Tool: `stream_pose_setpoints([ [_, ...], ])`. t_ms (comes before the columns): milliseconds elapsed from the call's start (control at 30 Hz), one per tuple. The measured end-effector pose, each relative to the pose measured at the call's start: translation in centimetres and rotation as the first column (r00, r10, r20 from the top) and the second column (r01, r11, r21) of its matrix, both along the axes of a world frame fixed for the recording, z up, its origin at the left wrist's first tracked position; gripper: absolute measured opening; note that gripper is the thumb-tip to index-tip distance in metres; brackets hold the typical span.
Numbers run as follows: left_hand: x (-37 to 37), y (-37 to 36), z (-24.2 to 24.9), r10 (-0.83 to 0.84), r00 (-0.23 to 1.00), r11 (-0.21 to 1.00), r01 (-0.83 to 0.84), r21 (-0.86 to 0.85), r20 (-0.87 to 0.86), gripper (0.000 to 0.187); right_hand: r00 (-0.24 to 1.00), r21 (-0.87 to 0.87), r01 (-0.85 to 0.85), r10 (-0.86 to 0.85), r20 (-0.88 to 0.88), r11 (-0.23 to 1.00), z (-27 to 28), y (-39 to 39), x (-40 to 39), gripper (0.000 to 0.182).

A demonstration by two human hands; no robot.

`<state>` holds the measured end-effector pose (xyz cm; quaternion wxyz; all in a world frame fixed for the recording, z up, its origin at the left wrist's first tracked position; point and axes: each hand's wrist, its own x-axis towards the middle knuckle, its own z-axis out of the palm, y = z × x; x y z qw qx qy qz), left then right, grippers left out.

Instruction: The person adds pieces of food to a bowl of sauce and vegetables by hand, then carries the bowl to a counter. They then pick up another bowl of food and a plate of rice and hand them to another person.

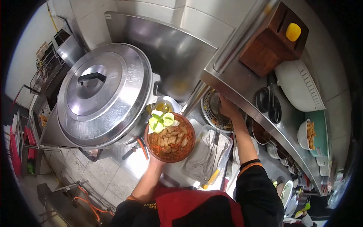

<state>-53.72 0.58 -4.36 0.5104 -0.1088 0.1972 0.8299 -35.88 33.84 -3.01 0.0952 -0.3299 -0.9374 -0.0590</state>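
My left hand supports a brown clay bowl from below. Chunky brown pieces in a reddish sauce fill the bowl, topped at its far left edge with pale green slices and a green leaf. Under the shelf, my right hand closes on the rim of a dark round dish, its fingertips partly hidden. That dish sits over a perforated metal strainer. Between my arms lies a clear plastic tub containing a grey cloth and tongs.
A large lidded steel pot stands at the left. Overhanging the right side is a steel shelf with a wooden block, black-handled scissors and a white bowl. Behind the clay bowl is a container of yellowish liquid.
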Motion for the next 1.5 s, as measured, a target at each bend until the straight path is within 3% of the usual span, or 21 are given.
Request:
stream_pose_setpoints([
  [33, -0.2, -0.2, 0.7, 0.040, 0.999, 0.999, -0.040, 0.022, 0.024, 0.053, 1.000, 0.083, -0.026, 0.027, 0.000, 0.996, -0.6, -0.1, -0.1, 0.048],
  [100, -0.5, -0.7, 3.1, 0.082, 0.993, 0.992, -0.089, 0.087, 0.081, 0.053, 1.000, 0.015, -0.014, 0.014, 0.005, 1.000, -1.5, 0.5, -0.2, 0.037],
  [200, -0.6, -1.2, 7.2, -0.018, 0.994, 0.965, -0.013, 0.263, 0.112, 0.054, 0.999, 0.037, -0.020, 0.021, -0.025, 0.999, -2.3, 0.5, -0.3, 0.022],
  [300, -0.4, -2.2, 7.3, 0.015, 0.997, 0.965, -0.034, 0.259, 0.074, 0.057, 0.997, 0.057, -0.007, 0.011, -0.082, 0.998, -1.8, -0.6, -0.7, 0.018],
  [400, 0.1, -3.2, 7.8, 0.022, 0.999, 0.974, -0.027, 0.225, 0.027, 0.061, 0.978, -0.137, 0.092, -0.115, -0.174, 0.986, 2.7, -4.2, -1.5, 0.019],
  [433, 0.8, -3.5, 9.5, 0.060, 0.992, 0.986, -0.042, 0.162, -0.107, 0.062, 0.964, -0.233, 0.123, -0.173, -0.204, 0.965, 5.0, -6.2, -2.1, 0.020],
  [500, 1.5, -3.8, 10.2, 0.077, 0.979, 0.991, -0.054, 0.123, -0.190, 0.062, 0.894, -0.513, -0.027, -0.209, -0.396, 0.858, 7.6, -12.2, -3.4, 0.023],
  [533, 1.5, -4.0, 8.8, 0.057, 0.989, 0.990, -0.038, 0.136, -0.136, 0.062, 0.902, -0.602, -0.249, -0.044, -0.429, 0.759, 10.9, -15.6, -3.5, 0.024],
  [567, 1.6, -4.2, 7.5, 0.037, 0.996, 0.989, -0.025, 0.145, -0.080, 0.062, 0.874, -0.511, -0.425, 0.191, -0.448, 0.747, 13.2, -18.3, -3.7, 0.029],
  [600, 1.7, -4.4, 6.9, 0.019, 1.000, 0.987, -0.014, 0.158, -0.025, 0.062, 0.891, -0.475, -0.347, 0.126, -0.436, 0.809, 15.2, -22.1, -4.1, 0.022],
  [633, 2.1, -4.3, 7.2, 0.020, 0.999, 0.989, -0.014, 0.147, -0.038, 0.061, 0.826, -0.458, -0.520, 0.288, -0.485, 0.720, 14.3, -23.1, -4.6, 0.024],
  [733, 2.7, -4.3, 6.4, 0.099, 0.995, 0.982, -0.094, 0.163, -0.024, 0.061, 0.829, -0.339, -0.525, 0.380, -0.410, 0.780, 14.0, -26.4, -5.1, 0.028],
  [833, 3.2, -4.8, 7.3, 0.039, 0.998, 0.980, -0.028, 0.198, -0.056, 0.067, 0.730, -0.322, -0.614, 0.363, -0.579, 0.721, 14.2, -26.3, -3.5, 0.030],
  [933, 2.6, -7.2, 6.4, -0.024, 0.993, 0.938, 0.061, 0.340, -0.113, 0.076, 0.766, -0.422, -0.576, 0.282, -0.577, 0.700, 15.8, -25.2, -0.9, 0.032],
  [967, 2.3, -7.9, 6.3, 0.017, 0.999, 0.956, -0.006, 0.294, -0.036, 0.079, 0.757, -0.351, -0.579, 0.325, -0.566, 0.736, 15.0, -24.5, 0.2, 0.031],
  [1000, 1.6, -9.2, 6.8, 0.006, 0.996, 0.907, -0.044, 0.419, 0.091, 0.079, 0.791, -0.436, -0.544, 0.266, -0.550, 0.717, 17.2, -25.1, 0.6, 0.028],
  [1033, 1.1, -10.6, 8.3, 0.085, 0.994, 0.906, -0.048, 0.420, -0.071, 0.075, 0.786, -0.553, -0.552, 0.167, -0.595, 0.624, 17.4, -25.4, 0.9, 0.025],
  [1133, -1.2, -14.9, 9.5, 0.323, 0.943, 0.827, -0.320, 0.462, 0.075, 0.068, 0.855, -0.639, -0.457, 0.106, -0.508, 0.619, 17.7, -26.6, 1.4, 0.021],
  [1267, -5.5, -23.9, 8.1, 0.623, 0.782, 0.720, -0.572, 0.393, -0.003, 0.067, 0.743, -0.634, -0.666, 0.422, -0.520, 0.392, 16.2, -30.0, -5.2, 0.025],
  [1400, -8.0, -34.8, 6.2, 0.813, 0.569, 0.578, -0.764, 0.288, -0.124, 0.066, 0.592, -0.691, -0.714, 0.624, -0.510, 0.111, 15.7, -38.6, -14.2, 0.028],
  [1500, -10.3, -42.3, 7.5, 0.864, 0.484, 0.502, -0.811, 0.301, -0.137, 0.065, 0.454, -0.749, -0.662, 0.800, -0.392, 0.009, 14.1, -45.3, -22.3, 0.029],
])
